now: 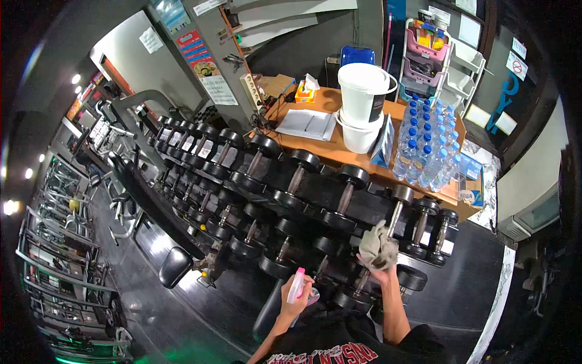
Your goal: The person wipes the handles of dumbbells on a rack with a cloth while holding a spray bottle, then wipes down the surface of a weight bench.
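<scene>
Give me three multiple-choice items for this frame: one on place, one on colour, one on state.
1. Where is the grey cloth?
A. on the wooden counter
B. against a dumbbell on the rack
C. on the floor

2. What colour is the spray bottle nozzle?
A. pink
B. green
C. black

3. How is the left hand?
A. open and empty
B. flat on the bench
C. closed on the spray bottle

Answers: 1 B, the right hand presses the cloth to the dumbbell rack. 2 A, the top shows pink. 3 C, its fingers wrap the bottle.

You stand in a gym: a dumbbell rack (291, 200), weight benches (130, 182) and a reception counter (364, 161) with water bottles (424, 145).
</scene>
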Demonstrator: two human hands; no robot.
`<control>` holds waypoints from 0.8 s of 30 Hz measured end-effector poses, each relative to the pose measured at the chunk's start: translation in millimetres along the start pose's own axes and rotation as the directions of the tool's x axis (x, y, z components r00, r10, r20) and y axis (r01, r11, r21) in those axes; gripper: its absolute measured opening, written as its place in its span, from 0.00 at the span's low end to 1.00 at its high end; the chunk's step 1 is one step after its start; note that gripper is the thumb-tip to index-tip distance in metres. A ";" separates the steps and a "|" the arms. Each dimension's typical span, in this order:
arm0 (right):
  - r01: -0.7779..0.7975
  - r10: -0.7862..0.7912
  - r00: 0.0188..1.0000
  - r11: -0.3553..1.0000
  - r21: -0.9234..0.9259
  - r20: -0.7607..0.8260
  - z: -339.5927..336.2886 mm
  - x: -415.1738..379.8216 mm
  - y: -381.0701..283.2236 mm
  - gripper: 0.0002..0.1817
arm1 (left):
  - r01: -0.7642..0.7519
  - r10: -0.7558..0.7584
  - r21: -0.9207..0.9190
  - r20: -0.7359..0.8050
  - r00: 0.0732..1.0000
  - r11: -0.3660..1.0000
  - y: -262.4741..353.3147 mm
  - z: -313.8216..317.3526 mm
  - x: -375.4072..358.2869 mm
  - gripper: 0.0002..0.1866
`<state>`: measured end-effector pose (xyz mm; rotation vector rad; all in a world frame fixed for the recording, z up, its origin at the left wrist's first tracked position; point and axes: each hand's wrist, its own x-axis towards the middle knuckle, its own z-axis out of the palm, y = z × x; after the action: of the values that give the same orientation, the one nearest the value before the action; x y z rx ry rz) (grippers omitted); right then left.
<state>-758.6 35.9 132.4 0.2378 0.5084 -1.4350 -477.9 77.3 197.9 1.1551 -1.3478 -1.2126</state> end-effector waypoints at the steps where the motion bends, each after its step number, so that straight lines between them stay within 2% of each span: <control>1: 0.095 -0.076 0.992 0.974 -0.204 0.097 -10.4 8.1 -5.4 0.23 | 0.005 -0.006 -0.017 -0.009 1.000 1.000 -2.0 3.2 0.4 0.05; 2: 0.097 -0.078 0.992 0.973 -0.207 0.098 -13.1 5.9 -9.8 0.23 | 0.004 -0.004 -0.021 -0.008 1.000 1.000 -2.3 5.7 -0.5 0.05; 4: 0.039 -0.041 0.999 0.916 -0.400 0.004 6.1 -9.7 -10.1 0.21 | -0.003 0.003 0.007 0.016 1.000 1.000 3.7 9.6 1.4 0.06; 5: 0.042 -0.045 0.999 0.917 -0.397 0.001 6.7 -13.4 -4.4 0.21 | -0.001 0.001 0.007 0.022 1.000 1.000 4.5 10.8 1.3 0.06; 8: 0.185 -0.171 0.983 0.926 -0.330 0.072 13.0 -23.6 20.0 0.22 | -0.039 0.039 -0.056 0.009 0.999 0.998 4.4 8.8 -2.7 0.07; 10: 0.132 -0.137 0.991 0.950 -0.283 0.002 21.4 -35.2 38.9 0.20 | -0.023 0.024 -0.014 0.068 0.997 1.000 0.7 3.4 -7.7 0.07; 11: 0.184 -0.174 0.983 0.924 -0.336 0.059 17.5 -37.7 50.5 0.21 | -0.027 0.028 -0.019 0.073 0.997 0.999 -0.3 2.3 -10.0 0.07; 12: 0.233 -0.204 0.972 0.894 -0.382 0.114 9.0 -39.0 62.7 0.24 | -0.028 0.028 0.002 0.074 0.997 1.000 0.1 -0.9 -14.0 0.07; 13: 0.187 -0.176 0.981 0.965 -0.181 0.078 8.4 -37.1 71.8 0.32 | -0.031 0.029 0.025 0.073 0.997 0.999 1.5 -4.6 -15.1 0.07; 14: 0.185 -0.173 0.982 0.967 -0.177 0.076 6.1 -36.0 78.1 0.32 | -0.030 0.027 0.030 0.073 0.997 0.999 1.9 -8.6 -15.5 0.07; 16: 0.188 -0.186 0.982 0.940 -0.286 0.035 12.7 -49.6 99.8 0.34 | 0.002 -0.008 0.052 0.101 0.995 0.999 2.5 -19.1 -25.1 0.07; 17: 0.542 -0.424 0.825 0.403 -0.737 0.374 -39.6 -27.1 107.3 0.27 | 0.054 -0.061 0.074 0.097 0.993 0.996 2.8 -24.0 -29.2 0.06; 18: 0.634 -0.306 0.602 -0.379 -0.674 0.738 -92.0 -5.9 111.5 0.25 | 0.072 -0.079 0.074 0.105 0.991 0.995 -4.6 -30.2 -34.0 0.06; 19: 0.582 -0.379 0.776 0.122 -0.804 0.504 -64.4 -20.6 121.6 0.26 | 0.095 -0.110 0.122 0.123 0.986 0.988 -15.2 -36.7 -37.8 0.04; 20: 0.401 -0.314 0.914 0.590 -0.701 0.258 -33.7 -30.1 128.0 0.27 | 0.107 -0.132 0.168 0.144 0.981 0.980 -25.6 -41.2 -38.2 0.03; 21: 0.066 -0.074 0.997 0.933 -0.355 -0.007 -72.7 1.7 130.0 0.25 | 0.157 -0.193 0.220 0.153 0.969 0.963 -32.9 -46.0 -39.1 0.02; 22: 0.074 -0.088 0.996 0.933 -0.351 -0.023 -91.9 4.8 132.0 0.25 | 0.164 -0.203 0.217 0.171 0.964 0.962 -40.8 -47.5 -39.2 0.02; 24: -0.030 -0.018 0.977 0.974 -0.225 -0.211 -125.9 6.9 138.3 0.24 | 0.156 -0.182 0.170 0.151 0.972 0.973 -57.9 -50.3 -38.1 0.02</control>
<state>-646.6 105.5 -0.4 0.2093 0.8407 -1.3390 -421.3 106.7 140.8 1.3263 -1.5157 -1.3700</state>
